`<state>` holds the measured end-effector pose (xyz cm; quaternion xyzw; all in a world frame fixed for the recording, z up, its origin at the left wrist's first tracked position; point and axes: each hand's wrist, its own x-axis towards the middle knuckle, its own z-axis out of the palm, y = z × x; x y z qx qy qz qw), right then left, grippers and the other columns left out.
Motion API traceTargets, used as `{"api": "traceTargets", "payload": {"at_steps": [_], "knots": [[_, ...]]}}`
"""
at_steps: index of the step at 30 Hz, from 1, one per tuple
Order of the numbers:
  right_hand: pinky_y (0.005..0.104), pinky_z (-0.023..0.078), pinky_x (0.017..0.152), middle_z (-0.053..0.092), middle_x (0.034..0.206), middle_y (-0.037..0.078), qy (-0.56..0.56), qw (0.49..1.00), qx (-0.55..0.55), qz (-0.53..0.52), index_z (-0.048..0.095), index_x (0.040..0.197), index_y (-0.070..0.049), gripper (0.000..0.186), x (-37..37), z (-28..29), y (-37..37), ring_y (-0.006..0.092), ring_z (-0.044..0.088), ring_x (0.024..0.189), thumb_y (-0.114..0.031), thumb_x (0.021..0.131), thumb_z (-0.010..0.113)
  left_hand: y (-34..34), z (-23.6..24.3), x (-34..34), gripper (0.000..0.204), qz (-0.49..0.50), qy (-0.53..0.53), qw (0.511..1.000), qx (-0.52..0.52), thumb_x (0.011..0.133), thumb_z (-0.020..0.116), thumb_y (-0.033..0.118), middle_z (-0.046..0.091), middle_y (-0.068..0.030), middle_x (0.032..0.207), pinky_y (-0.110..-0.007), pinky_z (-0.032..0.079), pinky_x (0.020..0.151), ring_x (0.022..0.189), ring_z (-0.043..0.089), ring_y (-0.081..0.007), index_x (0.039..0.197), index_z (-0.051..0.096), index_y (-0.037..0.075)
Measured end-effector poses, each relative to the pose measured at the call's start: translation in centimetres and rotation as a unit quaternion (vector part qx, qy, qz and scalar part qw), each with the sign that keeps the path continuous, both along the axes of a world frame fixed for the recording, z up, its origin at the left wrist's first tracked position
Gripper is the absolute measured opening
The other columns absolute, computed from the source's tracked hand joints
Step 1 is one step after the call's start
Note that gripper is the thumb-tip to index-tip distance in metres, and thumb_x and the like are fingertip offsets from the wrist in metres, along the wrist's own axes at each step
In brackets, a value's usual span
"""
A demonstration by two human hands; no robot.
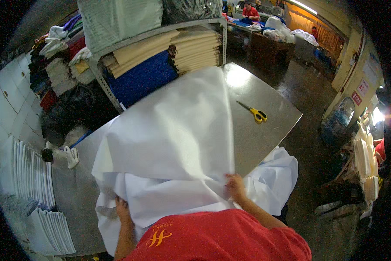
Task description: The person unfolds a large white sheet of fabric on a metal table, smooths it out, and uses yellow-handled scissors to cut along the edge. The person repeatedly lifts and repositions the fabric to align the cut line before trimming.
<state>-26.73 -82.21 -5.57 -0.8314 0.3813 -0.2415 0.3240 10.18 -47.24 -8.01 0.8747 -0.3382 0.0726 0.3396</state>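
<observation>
Right hand [234, 188]: was curled closed on the white cloth [173, 130], gripping it near the close end of its right edge.
Left hand [122, 207]: touched the same cloth low on its left side; the folds hid the fingertips, so whether it gripped could not be told.
Lie of the cloth: it spread ahead of both hands and between them, its long straight edge running from beside the right hand away toward the shelf. The right hand was much the nearer to that edge; the left was across the cloth from it.
Close folds: the material bunched in front of the red shirt [221, 235], and a loose part hung past the table's right side.
Table [265, 93]: was grey, smooth and shiny.
Scissors [258, 115]: lay beyond the right hand, apart from the cloth, yellow handles toward the right.
Left side: folded white cloths [32, 174] stood stacked.
Far side: the shelf [224, 43] held beige cloths [195, 50] and blue cloths [145, 80].
</observation>
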Motion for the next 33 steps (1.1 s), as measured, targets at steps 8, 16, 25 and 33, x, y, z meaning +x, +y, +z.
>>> {"api": "traceTargets", "payload": {"at_steps": [8, 16, 25, 33], "knots": [[0.0457, 0.032, 0.091, 0.053, 0.11, 0.009, 0.135, 0.942, -0.287, 0.111, 0.052, 0.097, -0.005, 0.024, 13.4, 2.3, 2.3, 0.0286, 0.046, 0.106, -0.018, 0.077, 0.049, -8.8, 3.4, 8.7, 0.03, 0.023, -0.132, 0.983, 0.127, 0.079, 0.051, 0.015, 0.051, -0.0191, 0.116, -0.038, 0.047, 0.073, 0.089, 0.056, -0.0331, 0.107, 0.057, 0.005], [0.0377, 0.045, 0.07, 0.063, 0.093, 0.008, -0.042, 0.997, 0.052, 0.03, 0.062, 0.087, -0.008, 0.013, 12.8, 3.5, -6.9, 0.0201, 0.058, 0.076, -0.014, 0.078, 0.053, -2.4, 0.8, 18.0, 0.026, 0.103, -0.122, 0.985, 0.063, 0.078, 0.053, 0.013, 0.056, -0.0174, 0.106, -0.036, 0.046, 0.075, 0.084, 0.057, -0.0314, 0.102, 0.058, 0.004], [0.027, 0.05, 0.062, 0.058, 0.083, 0.005, -0.43, 0.863, 0.209, -0.163, 0.05, 0.095, -0.002, 0.016, 2.7, 8.3, -25.7, 0.0147, 0.059, 0.069, -0.017, 0.09, 0.05, 8.6, 2.4, 27.6, 0.017, 0.287, 0.115, 0.922, -0.232, 0.08, 0.058, 0.009, 0.064, -0.0076, 0.092, -0.031, 0.046, 0.075, 0.084, 0.059, -0.0184, 0.096, 0.061, 0.003], [0.0245, 0.044, 0.067, 0.056, 0.085, 0.004, -0.256, 0.929, 0.228, -0.14, 0.059, 0.087, -0.004, 0.016, -7.6, 4.9, -21.0, 0.0121, 0.053, 0.074, -0.016, 0.08, 0.064, 14.9, 6.3, 21.2, 0.014, 0.39, -0.021, 0.921, -0.014, 0.075, 0.065, 0.014, 0.065, -0.0116, 0.083, -0.035, 0.045, 0.067, 0.074, 0.061, -0.0238, 0.085, 0.066, 0.004]]}}
